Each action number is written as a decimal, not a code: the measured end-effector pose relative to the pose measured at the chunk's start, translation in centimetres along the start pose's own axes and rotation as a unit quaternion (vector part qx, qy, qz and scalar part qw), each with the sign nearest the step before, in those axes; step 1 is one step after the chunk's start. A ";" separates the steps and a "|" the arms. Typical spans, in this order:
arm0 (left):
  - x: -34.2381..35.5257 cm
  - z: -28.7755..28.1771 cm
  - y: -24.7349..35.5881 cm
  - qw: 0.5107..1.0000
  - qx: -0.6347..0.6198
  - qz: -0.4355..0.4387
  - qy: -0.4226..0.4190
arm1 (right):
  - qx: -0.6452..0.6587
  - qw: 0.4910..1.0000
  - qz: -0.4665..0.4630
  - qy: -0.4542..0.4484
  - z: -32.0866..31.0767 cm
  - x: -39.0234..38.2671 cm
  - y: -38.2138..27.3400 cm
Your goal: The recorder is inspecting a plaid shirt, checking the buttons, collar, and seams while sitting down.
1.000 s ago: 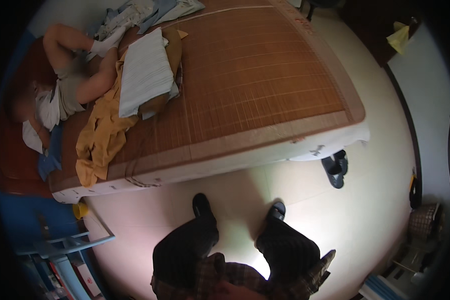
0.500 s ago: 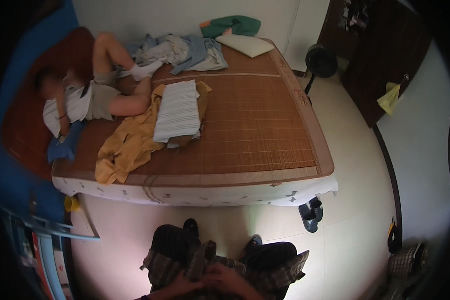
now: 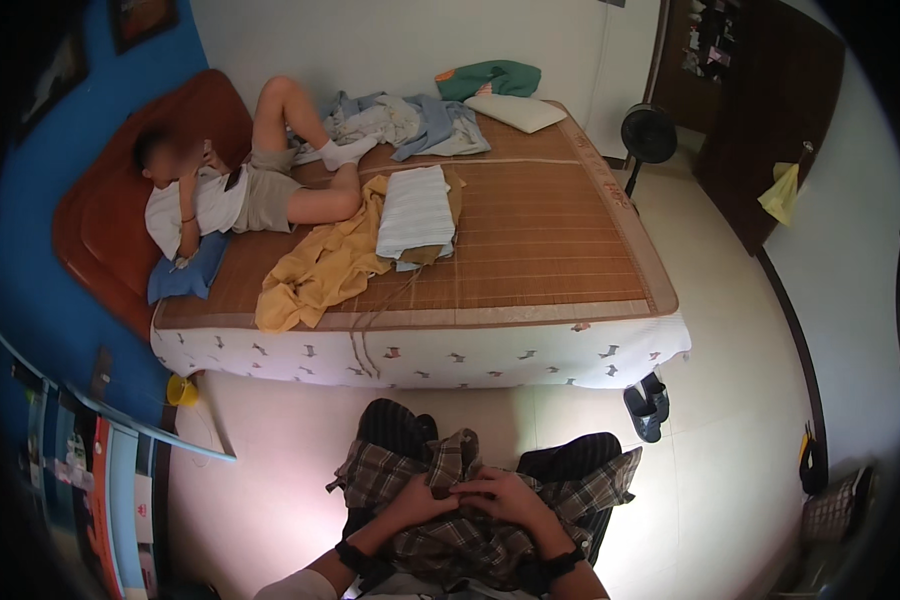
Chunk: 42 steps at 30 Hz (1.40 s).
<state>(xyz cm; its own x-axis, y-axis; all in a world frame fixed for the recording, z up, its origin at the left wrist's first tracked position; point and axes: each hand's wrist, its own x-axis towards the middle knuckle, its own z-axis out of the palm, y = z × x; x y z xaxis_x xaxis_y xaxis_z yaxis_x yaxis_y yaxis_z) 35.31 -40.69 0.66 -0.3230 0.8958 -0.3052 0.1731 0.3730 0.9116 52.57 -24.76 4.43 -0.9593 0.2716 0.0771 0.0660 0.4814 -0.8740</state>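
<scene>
A brown plaid shirt (image 3: 440,552) lies bunched across my lap, with one part standing up in front of my hands and another spread over my right knee. On the left, my left hand (image 3: 417,502) is closed on the cloth near the middle. Close beside it, my right hand (image 3: 502,497) has its fingers bent and pinching the same shirt, the fingertips almost meeting those of the left. What lies right between the fingertips is too small to make out.
Ahead stands a bed with a woven mat (image 3: 540,235); a folded striped cloth (image 3: 415,215) and a yellow garment (image 3: 325,265) lie on it. A person (image 3: 220,200) reclines at its left. Slippers (image 3: 647,408) rest by the bed, a fan (image 3: 648,135) beyond, blue shelving (image 3: 120,480) at left.
The view has shifted, so more of my lap and both forearms now show. My hands stay together on the plaid shirt, the right one's fingers slightly more spread along it.
</scene>
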 end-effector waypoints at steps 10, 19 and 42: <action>-0.8 -1.0 2.8 0.999 -0.020 -0.003 -0.048 | 0.007 1.000 -0.007 -0.028 0.2 0.3 0.8; -0.1 -0.6 1.1 0.999 -0.031 0.006 -0.030 | 0.012 0.999 0.015 -0.037 -0.1 0.7 0.7; -0.2 -0.9 0.5 0.999 -0.034 -0.026 -0.016 | -0.059 0.936 0.296 0.183 -14.7 -1.4 11.0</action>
<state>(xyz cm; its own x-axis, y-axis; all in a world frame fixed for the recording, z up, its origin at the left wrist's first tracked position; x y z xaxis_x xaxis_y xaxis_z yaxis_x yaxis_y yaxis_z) 34.62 -40.92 1.43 -0.3005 0.8829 -0.3609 0.0925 0.4036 0.9102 58.65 -7.62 1.73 -0.5893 0.7757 -0.2259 0.6058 0.2392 -0.7588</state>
